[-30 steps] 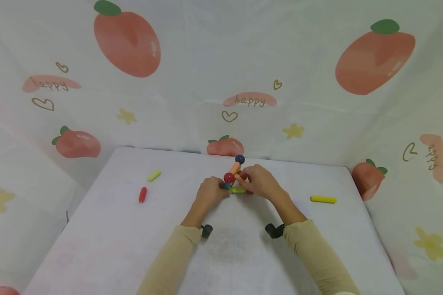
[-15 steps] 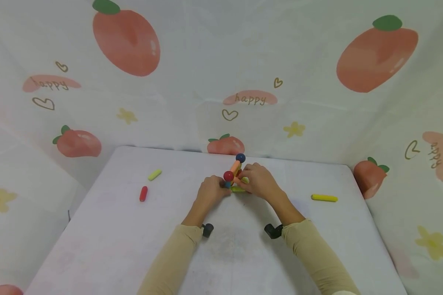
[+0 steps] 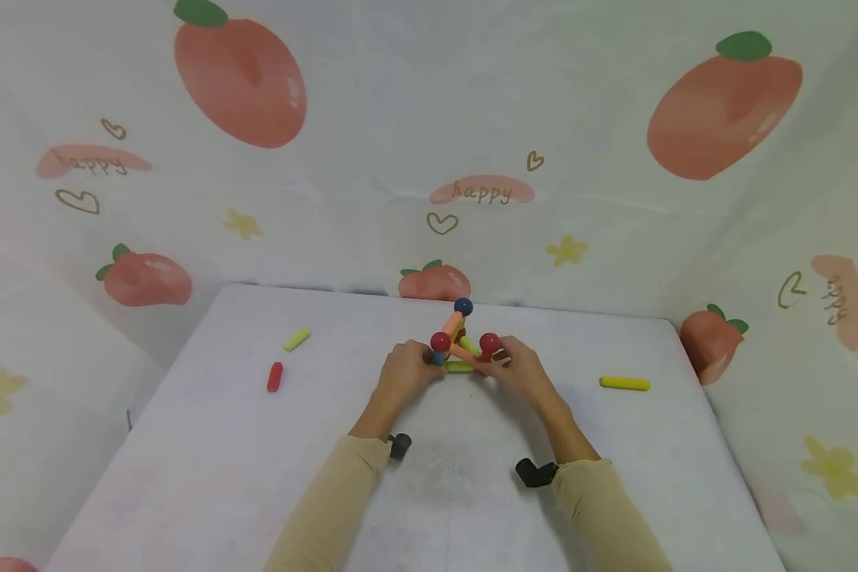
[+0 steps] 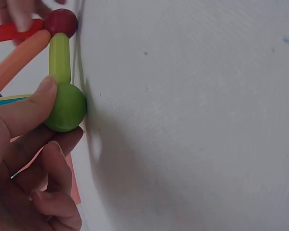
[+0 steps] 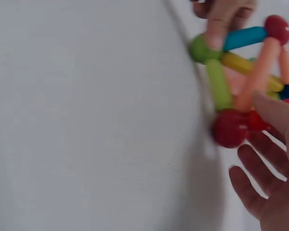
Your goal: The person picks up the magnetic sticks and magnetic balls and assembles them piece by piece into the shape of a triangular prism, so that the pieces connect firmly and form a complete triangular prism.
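A construction of magnetic sticks and balls (image 3: 454, 323) stands at the far middle of the table. My left hand (image 3: 403, 373) pinches its green ball (image 4: 66, 108) at a lower corner, thumb on one side. From that ball a lime stick (image 4: 60, 57) runs to a red ball (image 5: 229, 128). My right hand (image 3: 523, 372) is at this red corner, its fingers (image 5: 262, 166) fairly straight and spread. Its thumb overlaps the orange stick (image 5: 261, 72), with a red stick (image 5: 256, 121) between thumb and fingers. A dark blue ball (image 3: 462, 307) tops the construction.
On the table's left lie a loose lime stick (image 3: 297, 339) and a red stick (image 3: 275, 376). A yellow stick (image 3: 625, 383) lies on the right. A printed cloth backdrop (image 3: 372, 143) rises behind the table (image 3: 429, 492).
My right hand has shifted right and toward me, lower on the construction, uncovering a red ball and an orange stick. My left hand stays at its corner.
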Available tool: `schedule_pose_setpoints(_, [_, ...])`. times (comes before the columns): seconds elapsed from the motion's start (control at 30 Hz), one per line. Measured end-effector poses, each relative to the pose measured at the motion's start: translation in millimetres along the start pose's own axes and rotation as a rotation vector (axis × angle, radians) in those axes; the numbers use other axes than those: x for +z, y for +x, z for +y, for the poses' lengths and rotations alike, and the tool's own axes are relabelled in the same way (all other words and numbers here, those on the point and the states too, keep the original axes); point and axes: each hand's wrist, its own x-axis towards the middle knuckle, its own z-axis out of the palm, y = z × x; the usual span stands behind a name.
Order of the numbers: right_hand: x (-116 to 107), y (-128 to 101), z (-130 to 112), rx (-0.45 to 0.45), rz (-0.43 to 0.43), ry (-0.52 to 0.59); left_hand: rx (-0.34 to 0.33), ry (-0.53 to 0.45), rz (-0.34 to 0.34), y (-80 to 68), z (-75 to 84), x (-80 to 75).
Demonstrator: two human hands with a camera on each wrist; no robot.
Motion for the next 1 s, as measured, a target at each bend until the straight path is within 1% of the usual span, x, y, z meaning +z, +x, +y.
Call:
schedule_pose_setpoints(0.13, [13.1, -2.8, 10.2, -0.019, 0.051, 0.016, -0.016, 0.027, -0.006, -0.1, 0.7, 0.3])
schedule_pose_setpoints(0.27, [17.5, -2.8, 11.4, -0.044, 0.086, 0.002, -0.005, 0.068, -0.026, -0.9, -1.5, -1.2])
schedule_pose_setpoints(0.33, [18.4, -1.9, 12.1, -0.042, 0.081, -0.017, -0.004, 0.076, -0.026, -2.8, -5.2, -6.9])
schedule_pose_setpoints(0.43, [19.3, -0.6, 12.4, -0.024, 0.067, -0.03, -0.011, 0.064, 0.009, -8.3, -17.1, -26.3])
schedule_pose_setpoints(0.53, [19.5, 0.0, 12.0, 0.003, 0.059, -0.027, -0.013, 0.003, 0.063, -14.7, -40.6, -53.8])
schedule_pose_setpoints(0.63, [19.2, -1.1, 11.3, 0.035, 0.064, -0.027, -0.01, -0.074, 0.116, -22.2, -73.9, -79.3])
schedule_pose_setpoints(0.73, [18.5, -3.0, 10.5, 0.056, 0.069, -0.025, -0.041, -0.127, 0.16, -32.1, -108.9, -101.3])
schedule_pose_setpoints(0.8, [17.9, -4.2, 9.8, 0.062, 0.07, -0.016, -0.055, -0.151, 0.164, -39.2, -130.1, -114.4])
schedule_pose_setpoints(0.87, [17.5, -5.2, 9.3, 0.062, 0.066, -0.006, -0.071, -0.162, 0.151, -47.0, -148.6, -125.0])
schedule_pose_setpoints(0.93, [17.4, -5.7, 8.9, 0.065, 0.063, 0.0, -0.085, -0.172, 0.124, -53.4, -163.7, -132.4])
schedule_pose_setpoints(1.0, [17.7, -6.2, 8.9, 0.076, 0.061, -0.004, -0.11, -0.174, 0.1, -59.2, -174.8, -136.5])
